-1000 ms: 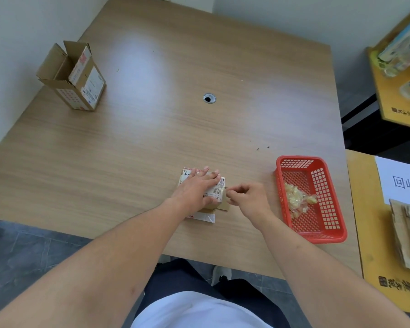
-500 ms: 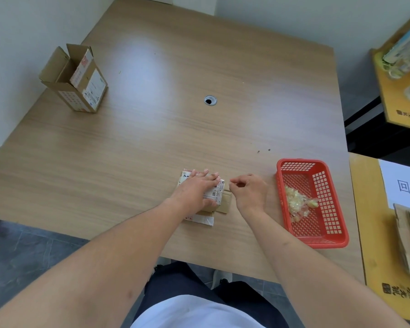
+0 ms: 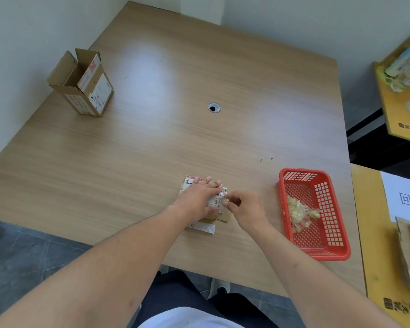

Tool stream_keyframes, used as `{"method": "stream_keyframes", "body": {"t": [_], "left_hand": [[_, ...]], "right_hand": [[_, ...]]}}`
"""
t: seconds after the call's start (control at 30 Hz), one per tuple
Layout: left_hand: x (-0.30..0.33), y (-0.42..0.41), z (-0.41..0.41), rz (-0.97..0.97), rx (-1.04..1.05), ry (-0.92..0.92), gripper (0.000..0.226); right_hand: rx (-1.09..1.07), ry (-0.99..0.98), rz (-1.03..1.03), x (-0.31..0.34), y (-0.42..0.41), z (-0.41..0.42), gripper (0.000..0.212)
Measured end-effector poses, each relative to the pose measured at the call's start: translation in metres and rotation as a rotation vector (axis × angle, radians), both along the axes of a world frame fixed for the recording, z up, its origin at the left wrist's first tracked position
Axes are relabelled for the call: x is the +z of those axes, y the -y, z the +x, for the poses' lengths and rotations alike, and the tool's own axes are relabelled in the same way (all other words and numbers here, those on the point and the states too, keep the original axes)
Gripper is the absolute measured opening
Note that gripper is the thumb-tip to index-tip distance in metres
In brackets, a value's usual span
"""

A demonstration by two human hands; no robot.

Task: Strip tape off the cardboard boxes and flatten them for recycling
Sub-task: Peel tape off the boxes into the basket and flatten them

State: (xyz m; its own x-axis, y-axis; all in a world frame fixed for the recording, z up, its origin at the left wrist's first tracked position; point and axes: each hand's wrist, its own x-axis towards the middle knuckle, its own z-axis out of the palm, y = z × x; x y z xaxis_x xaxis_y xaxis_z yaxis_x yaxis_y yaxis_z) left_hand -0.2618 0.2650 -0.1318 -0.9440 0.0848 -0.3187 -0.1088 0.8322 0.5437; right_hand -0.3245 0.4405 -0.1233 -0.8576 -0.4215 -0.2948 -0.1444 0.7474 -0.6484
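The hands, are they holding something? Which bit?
The right hand pinches a strip of tape at the flattened box's right edge. The left hand presses flat on the box.

Red lattice basket point(image 3: 317, 250), wood-grain table point(image 3: 152, 150)

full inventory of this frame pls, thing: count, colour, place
wooden table: 1, light brown, fills most of the view
flattened box: 1, brown with white labels, near table edge, under the left hand
tape strip: 1, clear, at the flattened box's right edge, pinched by the right hand
open box: 1, brown, standing, far left of the table
basket: 1, red, right of the hands
tape scraps: a pile, clear yellowish, inside the basket
cable grommet: 1, grey, table centre
side stand: 1, yellow, far right, bearing a white sign and cardboard
left hand: 1, pressing flat on the flattened box
right hand: 1, pinching the tape strip
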Motion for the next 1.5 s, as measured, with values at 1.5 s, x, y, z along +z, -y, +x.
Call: {"method": "stream_keyframes", "body": {"t": [1.5], "left_hand": [[-0.014,0.010,0.003,-0.025,-0.084,-0.049,0.071]], "right_hand": [[-0.104,-0.068,-0.136,-0.014,0.018,-0.030,0.002]]}}
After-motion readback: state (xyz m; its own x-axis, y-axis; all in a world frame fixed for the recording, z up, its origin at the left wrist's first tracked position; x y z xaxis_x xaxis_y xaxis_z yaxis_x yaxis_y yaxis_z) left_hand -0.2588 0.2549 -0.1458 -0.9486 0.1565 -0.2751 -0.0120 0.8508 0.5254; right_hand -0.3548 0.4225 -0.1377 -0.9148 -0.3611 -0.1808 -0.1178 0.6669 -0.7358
